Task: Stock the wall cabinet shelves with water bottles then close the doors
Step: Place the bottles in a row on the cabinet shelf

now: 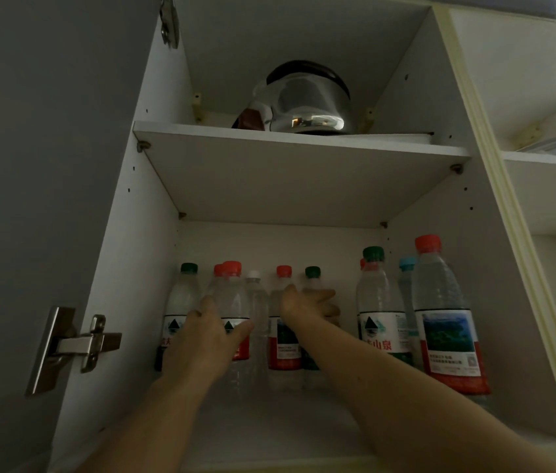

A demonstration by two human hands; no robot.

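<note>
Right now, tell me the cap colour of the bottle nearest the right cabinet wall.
Red: the frontmost right bottle has a red cap, clearest in the head view.

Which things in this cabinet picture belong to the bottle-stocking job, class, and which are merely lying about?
Part of the job:
water bottles on the lower shelf
left hand, gripping a red-capped bottle
right hand, gripping a green-capped bottle
open cabinet door

Just lying about:
steel kettle on the upper shelf
</note>
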